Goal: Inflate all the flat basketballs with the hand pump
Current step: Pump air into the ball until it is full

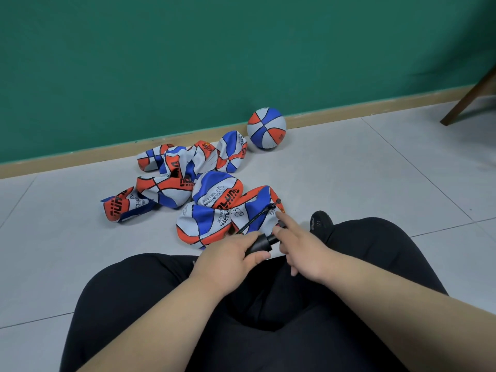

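Note:
Several flat blue, orange and grey basketballs lie heaped on the floor in front of my knees. One inflated basketball stands by the wall behind them. My left hand grips the black body of the hand pump. The pump's thin black hose runs up over the nearest flat ball to its tip near that ball's top edge. My right hand hovers just right of the pump with fingers spread and the index finger pointing toward the hose end; it holds nothing.
I sit on a grey tiled floor with black-trousered legs crossed and a black shoe showing at right. A green wall with a wooden skirting board is behind. A wooden chair leg stands at far right.

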